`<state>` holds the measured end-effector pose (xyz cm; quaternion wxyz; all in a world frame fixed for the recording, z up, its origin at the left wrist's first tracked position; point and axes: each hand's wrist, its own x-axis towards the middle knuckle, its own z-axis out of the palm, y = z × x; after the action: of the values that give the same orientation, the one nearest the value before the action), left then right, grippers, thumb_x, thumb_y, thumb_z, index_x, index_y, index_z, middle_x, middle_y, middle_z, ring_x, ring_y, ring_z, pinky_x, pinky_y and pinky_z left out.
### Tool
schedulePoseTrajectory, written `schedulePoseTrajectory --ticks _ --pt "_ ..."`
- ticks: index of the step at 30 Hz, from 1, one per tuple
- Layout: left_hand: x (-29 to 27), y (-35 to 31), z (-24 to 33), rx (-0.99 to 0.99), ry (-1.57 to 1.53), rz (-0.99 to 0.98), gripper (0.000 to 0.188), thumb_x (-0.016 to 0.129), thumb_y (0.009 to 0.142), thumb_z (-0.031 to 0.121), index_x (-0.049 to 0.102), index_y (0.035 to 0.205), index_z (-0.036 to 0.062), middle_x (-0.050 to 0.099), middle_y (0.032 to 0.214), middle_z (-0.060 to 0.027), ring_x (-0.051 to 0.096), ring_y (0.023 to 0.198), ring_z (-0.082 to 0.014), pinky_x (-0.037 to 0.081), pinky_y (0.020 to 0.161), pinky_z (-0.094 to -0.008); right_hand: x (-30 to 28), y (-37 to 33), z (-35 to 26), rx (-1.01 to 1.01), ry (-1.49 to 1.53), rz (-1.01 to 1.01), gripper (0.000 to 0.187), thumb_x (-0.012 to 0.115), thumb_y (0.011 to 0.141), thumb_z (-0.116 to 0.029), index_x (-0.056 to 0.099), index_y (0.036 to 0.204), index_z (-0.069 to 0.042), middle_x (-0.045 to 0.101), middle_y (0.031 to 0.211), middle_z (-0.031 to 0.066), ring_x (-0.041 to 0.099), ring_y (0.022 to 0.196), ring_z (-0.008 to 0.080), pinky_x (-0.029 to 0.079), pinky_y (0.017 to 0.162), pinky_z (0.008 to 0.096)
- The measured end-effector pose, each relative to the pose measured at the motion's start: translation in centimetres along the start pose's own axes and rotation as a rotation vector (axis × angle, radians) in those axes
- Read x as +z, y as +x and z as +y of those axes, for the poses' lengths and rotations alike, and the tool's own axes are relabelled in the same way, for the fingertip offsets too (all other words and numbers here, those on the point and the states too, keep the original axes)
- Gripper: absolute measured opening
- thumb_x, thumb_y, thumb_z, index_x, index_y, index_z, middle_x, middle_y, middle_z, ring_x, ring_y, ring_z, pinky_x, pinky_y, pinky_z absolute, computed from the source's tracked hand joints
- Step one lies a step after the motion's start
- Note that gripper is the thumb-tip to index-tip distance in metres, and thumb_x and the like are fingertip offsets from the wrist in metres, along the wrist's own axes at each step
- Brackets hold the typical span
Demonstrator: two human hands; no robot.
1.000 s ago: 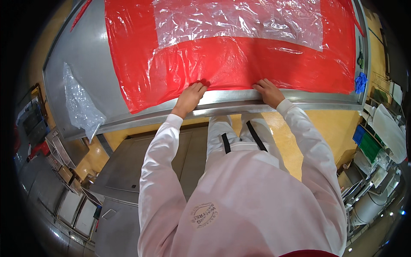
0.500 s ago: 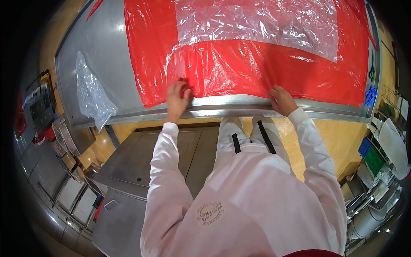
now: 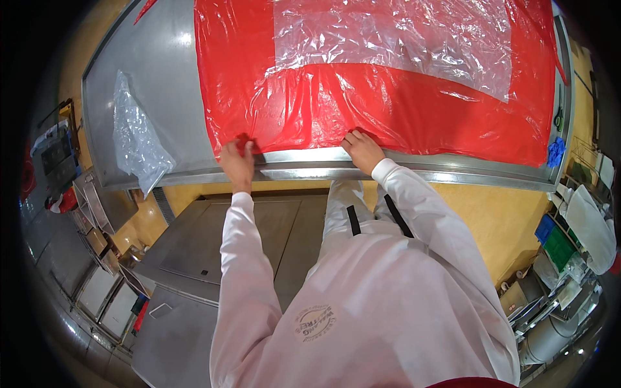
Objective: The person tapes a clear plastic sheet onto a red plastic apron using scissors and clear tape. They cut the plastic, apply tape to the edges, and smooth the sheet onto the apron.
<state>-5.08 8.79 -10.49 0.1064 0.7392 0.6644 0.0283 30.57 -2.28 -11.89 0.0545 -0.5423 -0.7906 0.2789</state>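
Note:
A large red plastic sheet (image 3: 310, 110) lies over the steel table, its near edge wrinkled along the table's front. Clear, shiny plastic (image 3: 388, 35) covers or forms its middle part; I cannot tell which. My left hand (image 3: 237, 163) is closed at the sheet's near left corner, with red film between thumb and fingers. Further right along the same edge, my right hand (image 3: 363, 152) pinches the sheet, fingers pressed together. Folds run up from the edge between both hands.
The steel table (image 3: 171, 71) has a raised rim. A crumpled clear plastic piece (image 3: 139, 139) lies at its left. Dark scissors (image 3: 559, 118) and a blue crumpled item (image 3: 555, 152) are at the right edge. A steel cabinet (image 3: 213, 246) stands below left; a cluttered rack (image 3: 563, 284) stands right.
Both hands have moved left along the near edge, the left one to the sheet's corner. The sheet's left edge has shifted slightly right, and its near edge hangs a little differently.

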Motion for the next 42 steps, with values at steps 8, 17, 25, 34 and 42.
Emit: schedulePoseTrajectory --ticks 8,17,25,34,42 --pt "1.2 -1.5 10.6 0.691 -0.183 -0.235 0.035 0.074 0.079 0.033 0.069 0.105 0.0096 0.064 0.106 -0.0058 0.058 0.101 -0.0264 0.044 0.086 -0.0407 0.7 0.8 1.1 -0.036 -0.003 0.21 0.014 0.059 0.082 -0.005 0.062 0.096 -0.005 0.058 0.104 0.0112 0.053 0.106 0.0292 0.046 0.088 0.0394" --pt "3.3 -1.3 13.8 0.73 -0.066 -0.156 0.029 0.071 0.081 0.024 0.066 0.106 0.0091 0.061 0.095 -0.0074 0.06 0.092 -0.0255 0.046 0.078 -0.0378 -0.6 2.2 2.5 0.205 0.477 0.061 0.005 0.061 0.082 -0.008 0.062 0.082 -0.003 0.064 0.085 0.0182 0.059 0.089 0.0385 0.047 0.078 0.0485" --pt "2.9 -1.8 11.8 0.814 -0.217 -0.233 0.031 0.062 0.077 0.006 0.062 0.108 0.0043 0.061 0.093 -0.0105 0.062 0.089 -0.0266 0.053 0.079 -0.0375 -0.9 1.8 -2.9 0.226 -0.061 0.233 0.027 0.071 0.08 -0.023 0.061 0.101 -0.009 0.061 0.101 0.0069 0.058 0.103 0.0276 0.046 0.083 0.0448" --pt "2.2 0.0 12.3 0.809 -0.283 -0.271 0.025 0.064 0.083 0.006 0.059 0.107 0.0026 0.059 0.095 -0.0133 0.06 0.093 -0.0324 0.051 0.082 -0.0421 0.0 1.5 -1.5 0.057 -0.097 0.175 0.019 0.055 0.083 -0.011 0.06 0.102 -0.009 0.062 0.098 0.0072 0.059 0.099 0.0259 0.048 0.085 0.041" --pt "0.4 0.7 10.0 0.82 -0.183 -0.32 0.024 0.06 0.081 0.006 0.058 0.105 0.0048 0.059 0.097 -0.0122 0.059 0.096 -0.0317 0.051 0.082 -0.0425 -1.0 1.3 -0.3 -0.039 -0.032 0.015 0.022 0.054 0.084 -0.009 0.061 0.104 -0.007 0.062 0.102 0.0073 0.059 0.105 0.0254 0.048 0.088 0.0388"
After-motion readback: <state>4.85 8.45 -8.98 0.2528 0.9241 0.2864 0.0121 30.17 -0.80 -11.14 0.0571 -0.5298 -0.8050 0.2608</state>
